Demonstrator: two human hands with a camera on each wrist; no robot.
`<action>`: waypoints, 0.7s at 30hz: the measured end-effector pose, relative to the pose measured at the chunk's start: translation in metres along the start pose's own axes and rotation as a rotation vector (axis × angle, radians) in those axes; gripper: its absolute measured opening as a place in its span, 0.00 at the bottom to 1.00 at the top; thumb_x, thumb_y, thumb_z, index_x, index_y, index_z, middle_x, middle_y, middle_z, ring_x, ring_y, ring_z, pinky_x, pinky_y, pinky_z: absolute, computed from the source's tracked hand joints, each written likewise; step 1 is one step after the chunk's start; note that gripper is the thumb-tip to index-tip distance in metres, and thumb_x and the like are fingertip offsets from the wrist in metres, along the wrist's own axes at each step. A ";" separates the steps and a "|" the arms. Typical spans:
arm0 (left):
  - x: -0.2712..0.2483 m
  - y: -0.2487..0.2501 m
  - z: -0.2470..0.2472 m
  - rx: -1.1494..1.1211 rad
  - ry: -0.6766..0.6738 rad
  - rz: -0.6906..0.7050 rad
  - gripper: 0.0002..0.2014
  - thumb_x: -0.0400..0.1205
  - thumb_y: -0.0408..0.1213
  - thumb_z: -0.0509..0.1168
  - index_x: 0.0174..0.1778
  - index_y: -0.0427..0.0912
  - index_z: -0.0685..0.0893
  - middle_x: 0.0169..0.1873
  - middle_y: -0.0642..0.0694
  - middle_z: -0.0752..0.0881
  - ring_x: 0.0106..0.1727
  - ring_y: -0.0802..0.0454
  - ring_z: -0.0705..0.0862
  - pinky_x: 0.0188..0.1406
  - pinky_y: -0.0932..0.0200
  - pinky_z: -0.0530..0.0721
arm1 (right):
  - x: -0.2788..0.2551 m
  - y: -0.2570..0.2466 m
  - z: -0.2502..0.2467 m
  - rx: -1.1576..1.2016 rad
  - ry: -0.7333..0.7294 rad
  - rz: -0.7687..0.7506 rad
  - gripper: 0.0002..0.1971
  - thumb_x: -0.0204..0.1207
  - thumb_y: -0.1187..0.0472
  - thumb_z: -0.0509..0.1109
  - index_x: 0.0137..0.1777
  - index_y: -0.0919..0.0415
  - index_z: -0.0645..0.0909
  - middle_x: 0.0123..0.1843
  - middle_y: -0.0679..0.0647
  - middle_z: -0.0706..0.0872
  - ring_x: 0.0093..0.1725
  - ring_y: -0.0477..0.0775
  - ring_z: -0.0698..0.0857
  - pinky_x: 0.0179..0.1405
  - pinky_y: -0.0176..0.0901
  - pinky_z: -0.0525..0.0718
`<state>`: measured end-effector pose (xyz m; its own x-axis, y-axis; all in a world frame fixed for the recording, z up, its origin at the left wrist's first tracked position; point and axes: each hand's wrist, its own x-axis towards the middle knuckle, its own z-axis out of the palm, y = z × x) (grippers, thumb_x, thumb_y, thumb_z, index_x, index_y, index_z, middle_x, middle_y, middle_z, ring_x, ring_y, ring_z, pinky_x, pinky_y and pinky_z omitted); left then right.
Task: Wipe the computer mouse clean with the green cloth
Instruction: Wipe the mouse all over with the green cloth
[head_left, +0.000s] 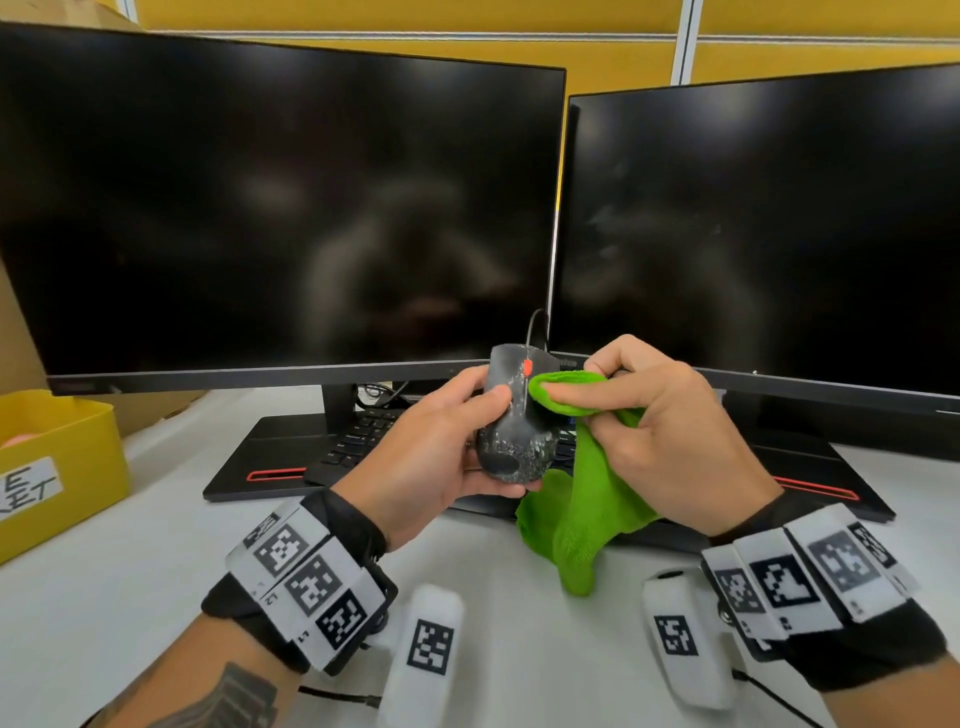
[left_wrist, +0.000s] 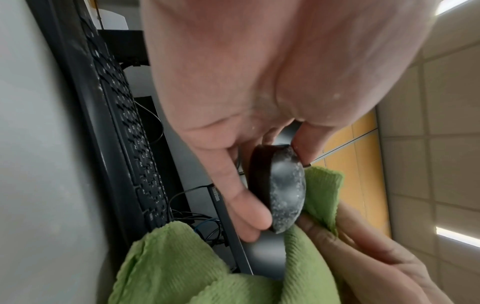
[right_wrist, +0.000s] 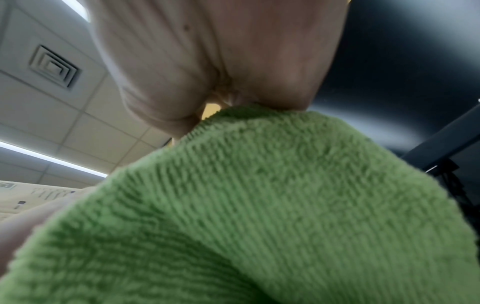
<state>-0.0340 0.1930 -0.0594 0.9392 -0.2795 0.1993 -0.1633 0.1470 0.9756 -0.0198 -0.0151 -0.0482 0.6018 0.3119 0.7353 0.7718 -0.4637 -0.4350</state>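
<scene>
Hands meet just below the middle of the head view, raised above the desk in front of two dark monitors. The left hand grips the mouse with its fingers curled round the body: the thumb lies along the mouse's near left edge, and the wrist view shows the other fingers wrapped under its flat side. The mouse is black, speckled with pale grime on its rear hump, with a red scroll wheel near its 12 o'clock end, where a thin cable leaves it. The right hand, at 3 o'clock from the mouse, pinches the green cloth between thumb and curled fingers. A folded pad of cloth is pressed against the mouse's right side beside the wheel; the rest hangs down toward 6 o'clock, its lowest fold close over the desk. In the right wrist view the cloth fills most of the picture, so the fingertips cannot be seen there. A black keyboard lies under the monitors, behind the hands. A yellow box with a handwritten label sits at 9 o'clock. Both wrists wear bands with black-and-white square markers.
</scene>
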 end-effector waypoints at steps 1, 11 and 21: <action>0.000 0.000 0.001 -0.005 -0.005 -0.003 0.16 0.94 0.40 0.57 0.76 0.48 0.82 0.59 0.34 0.93 0.45 0.38 0.93 0.38 0.51 0.92 | -0.001 -0.002 0.002 0.016 -0.017 -0.014 0.20 0.80 0.73 0.74 0.54 0.44 0.96 0.47 0.50 0.81 0.45 0.48 0.84 0.45 0.47 0.85; 0.001 -0.002 0.002 -0.027 -0.003 -0.010 0.17 0.94 0.40 0.56 0.76 0.49 0.82 0.67 0.32 0.90 0.48 0.36 0.93 0.42 0.50 0.93 | 0.002 0.005 0.001 0.092 0.001 0.024 0.24 0.77 0.77 0.74 0.51 0.43 0.96 0.46 0.52 0.83 0.44 0.50 0.85 0.44 0.50 0.86; 0.001 -0.002 0.002 -0.142 0.051 -0.018 0.18 0.94 0.38 0.57 0.78 0.41 0.81 0.69 0.30 0.88 0.48 0.40 0.94 0.42 0.46 0.95 | 0.002 0.009 0.004 0.143 0.010 0.059 0.22 0.77 0.75 0.77 0.48 0.43 0.96 0.47 0.47 0.90 0.50 0.51 0.90 0.55 0.62 0.88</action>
<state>-0.0332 0.1904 -0.0612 0.9563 -0.2351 0.1738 -0.1056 0.2766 0.9552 -0.0107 -0.0155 -0.0529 0.6455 0.2790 0.7109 0.7569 -0.3580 -0.5468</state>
